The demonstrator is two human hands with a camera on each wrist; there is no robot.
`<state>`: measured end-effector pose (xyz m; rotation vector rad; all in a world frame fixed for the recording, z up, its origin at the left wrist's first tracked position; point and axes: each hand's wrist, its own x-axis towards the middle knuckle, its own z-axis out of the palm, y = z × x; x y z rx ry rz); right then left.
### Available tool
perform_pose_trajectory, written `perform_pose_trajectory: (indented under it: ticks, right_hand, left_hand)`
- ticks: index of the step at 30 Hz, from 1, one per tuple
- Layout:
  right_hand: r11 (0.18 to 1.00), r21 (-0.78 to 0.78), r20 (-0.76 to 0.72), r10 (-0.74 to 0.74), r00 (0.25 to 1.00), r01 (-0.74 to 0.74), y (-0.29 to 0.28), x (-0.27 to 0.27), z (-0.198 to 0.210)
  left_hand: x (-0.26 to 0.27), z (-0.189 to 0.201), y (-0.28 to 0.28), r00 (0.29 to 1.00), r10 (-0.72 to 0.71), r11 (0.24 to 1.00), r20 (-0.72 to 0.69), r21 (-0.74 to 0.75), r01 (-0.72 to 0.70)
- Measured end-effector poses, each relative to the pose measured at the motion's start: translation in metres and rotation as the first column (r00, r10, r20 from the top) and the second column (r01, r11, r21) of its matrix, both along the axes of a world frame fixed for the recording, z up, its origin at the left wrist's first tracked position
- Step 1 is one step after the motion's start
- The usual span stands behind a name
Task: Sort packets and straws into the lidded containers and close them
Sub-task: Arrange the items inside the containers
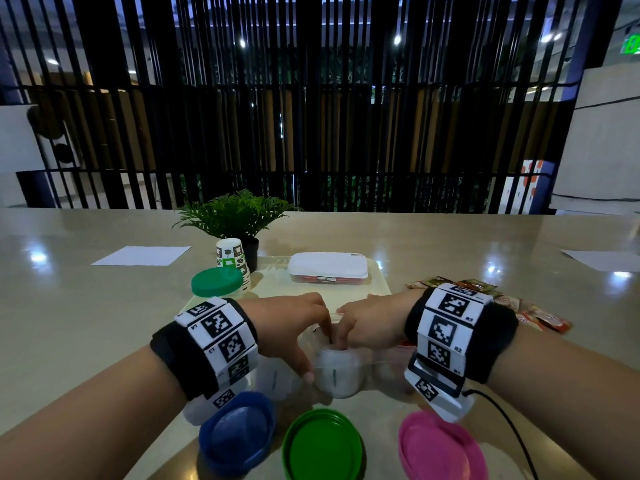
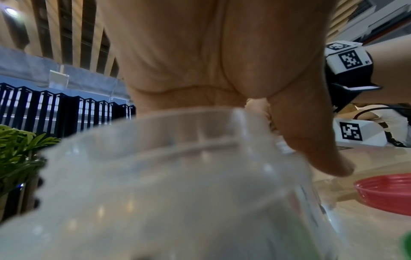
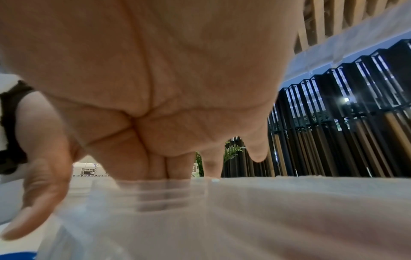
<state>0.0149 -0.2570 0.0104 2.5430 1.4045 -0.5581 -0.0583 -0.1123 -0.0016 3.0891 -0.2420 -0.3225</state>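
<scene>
only tag codes legible; left hand (image 1: 291, 327) and right hand (image 1: 370, 323) fingers inside clear container (image 1: 334, 374)

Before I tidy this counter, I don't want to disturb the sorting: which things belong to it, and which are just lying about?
Job:
clear jar, both hands at it
blue lid
green lid
pink lid
packets
white-lidded box

Lying about:
potted plant
paper cups
paper sheet

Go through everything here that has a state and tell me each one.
middle jar: open, both hands' fingers in its mouth
left hand: gripping jar
right hand: fingers inside jar
blue lid: off
green lid: off
pink lid: off
white box: closed
</scene>
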Motion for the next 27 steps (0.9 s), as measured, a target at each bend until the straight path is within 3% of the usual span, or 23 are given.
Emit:
perform_pose_trajectory:
  ticks: [9,15,20,24,27]
  right_hand:
    - [0.998,0.045,-0.028,0.033,0.999,-0.031,-0.018,0.003,0.006]
    - [0.988,-0.041,0.04,0.152,0.988,-0.151,-0.005,0.008,-0.008]
    - [0.995,0.071,-0.073,0.07,0.995,-0.065,-0.017,0.014,0.001]
    - [0.989,-0.053,0.0,0.136,0.991,-0.136,-0.016,0.013,-0.005]
    - [0.991,0.008,0.0,0.135,0.991,-0.135,-0.011,0.01,-0.004]
  left_hand:
    - [0.001,0.001,-0.001,0.998,-0.058,0.998,-0.005,0.021,0.058]
    - [0.001,-0.003,-0.001,0.999,-0.051,0.998,-0.01,0.032,0.051]
    - [0.0,-0.002,0.0,0.999,-0.042,0.999,-0.009,0.033,0.042]
    - [0.0,-0.003,0.0,0.999,-0.049,0.999,-0.003,0.009,0.049]
    - [0.0,-0.003,0.0,0.999,-0.043,0.999,-0.008,0.0,0.043]
